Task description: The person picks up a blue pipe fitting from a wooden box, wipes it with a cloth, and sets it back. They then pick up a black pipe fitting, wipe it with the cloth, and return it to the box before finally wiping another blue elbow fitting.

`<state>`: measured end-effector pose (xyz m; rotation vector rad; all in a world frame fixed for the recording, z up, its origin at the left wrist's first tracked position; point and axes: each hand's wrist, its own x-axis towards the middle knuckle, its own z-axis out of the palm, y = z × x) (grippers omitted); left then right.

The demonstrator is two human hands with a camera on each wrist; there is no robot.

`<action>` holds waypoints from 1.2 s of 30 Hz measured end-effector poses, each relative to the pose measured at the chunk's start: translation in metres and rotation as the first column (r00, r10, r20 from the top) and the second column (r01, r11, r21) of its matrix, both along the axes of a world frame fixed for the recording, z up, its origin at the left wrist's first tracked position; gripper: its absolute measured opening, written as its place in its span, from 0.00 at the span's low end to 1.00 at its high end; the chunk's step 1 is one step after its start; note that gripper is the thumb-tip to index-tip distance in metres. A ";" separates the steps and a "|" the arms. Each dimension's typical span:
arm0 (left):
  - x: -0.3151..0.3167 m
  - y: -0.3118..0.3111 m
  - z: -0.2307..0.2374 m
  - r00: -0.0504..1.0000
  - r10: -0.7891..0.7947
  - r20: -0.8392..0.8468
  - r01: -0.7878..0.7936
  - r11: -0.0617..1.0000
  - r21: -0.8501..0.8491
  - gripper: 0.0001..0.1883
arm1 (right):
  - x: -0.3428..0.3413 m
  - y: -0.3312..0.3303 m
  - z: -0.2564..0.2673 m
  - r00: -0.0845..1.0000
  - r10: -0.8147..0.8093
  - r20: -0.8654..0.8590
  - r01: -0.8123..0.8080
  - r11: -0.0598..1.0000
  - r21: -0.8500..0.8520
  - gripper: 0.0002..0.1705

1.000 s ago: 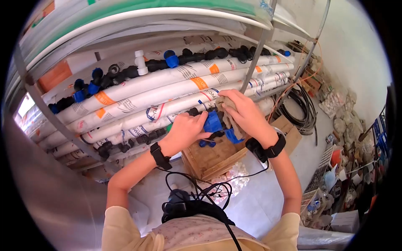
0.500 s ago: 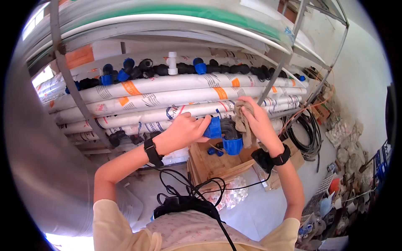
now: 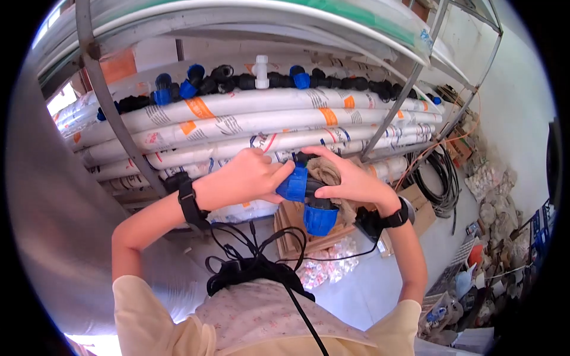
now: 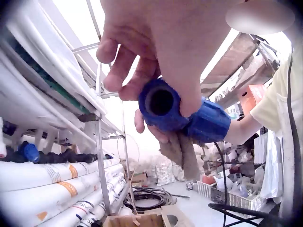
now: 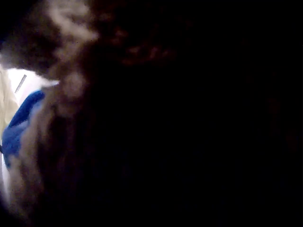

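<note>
A black elbow pipe fitting with two blue nuts (image 3: pixel 320 221) is held up in front of the shelf. My left hand (image 3: pixel 246 178) grips it by one blue nut, whose round open end (image 4: pixel 161 102) faces the left wrist camera. The other nut points down toward my body. With my right hand (image 3: pixel 363 185) I hold a beige cloth (image 3: pixel 324 171) against the elbow's black bend, thumb across the front. In the right wrist view, mostly dark, the cloth (image 5: pixel 33 175) fills the left side, beside a patch of blue nut (image 5: pixel 21 127).
White wrapped pipes (image 3: pixel 237 121) lie on a metal rack behind my hands, with a row of black and blue fittings (image 3: pixel 301 77) on top. Below stands a wooden box (image 4: pixel 142 220). Coiled black hose (image 3: pixel 442 181) and bagged goods lie right. Black cables (image 3: pixel 261 246) hang at my waist.
The elbow fitting has come closer to my body and turned. The right hand with the cloth has moved from the elbow's far side onto its bend, thumb now over the front.
</note>
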<state>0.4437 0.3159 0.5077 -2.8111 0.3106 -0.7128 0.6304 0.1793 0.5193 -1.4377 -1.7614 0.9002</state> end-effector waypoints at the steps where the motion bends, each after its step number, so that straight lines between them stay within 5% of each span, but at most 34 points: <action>1: -0.003 0.003 -0.002 1.000 0.000 -0.019 0.000 1.000 -0.002 0.30 | -0.004 0.004 -0.001 0.997 0.014 0.080 -0.017 0.999 0.037 0.43; 4: -0.013 0.007 -0.004 0.999 -0.006 -0.034 0.006 1.000 0.006 0.30 | -0.017 0.010 -0.005 0.998 0.025 0.063 -0.025 1.000 -0.007 0.42; 10: -0.030 0.020 -0.006 0.998 0.035 0.049 -0.033 0.999 -0.043 0.29 | -0.038 0.018 -0.013 0.994 -0.086 0.063 0.073 0.980 0.185 0.38; 13: -0.038 0.034 -0.011 0.964 0.140 0.226 -0.066 0.949 -0.308 0.27 | -0.050 0.025 -0.011 0.962 -0.273 -0.005 0.258 0.905 0.339 0.36; 16: -0.058 0.041 -0.006 0.961 0.276 0.027 -0.198 0.752 -0.629 0.27 | -0.061 0.036 -0.015 0.881 -0.427 -0.205 0.471 0.752 0.461 0.34; 19: -0.067 0.050 -0.012 0.980 0.077 -0.182 -0.197 0.382 -0.903 0.24 | -0.082 0.049 -0.016 0.801 -0.439 -0.408 0.599 0.597 0.534 0.34; 23: -0.069 0.046 -0.025 0.983 -0.088 -0.159 -0.128 0.286 -0.950 0.30 | -0.115 0.066 -0.026 0.750 -0.422 -0.509 0.660 0.519 0.542 0.34; 27: -0.074 0.057 -0.038 0.978 -0.207 -0.008 -0.014 -0.030 -0.999 0.30 | -0.143 0.078 -0.033 0.707 -0.426 -0.564 0.706 0.474 0.526 0.32; 36: -0.096 0.064 -0.042 0.991 -0.135 -0.005 -0.030 -0.181 -0.983 0.25 | -0.178 0.099 -0.053 0.651 -0.537 -0.537 0.755 0.382 0.533 0.27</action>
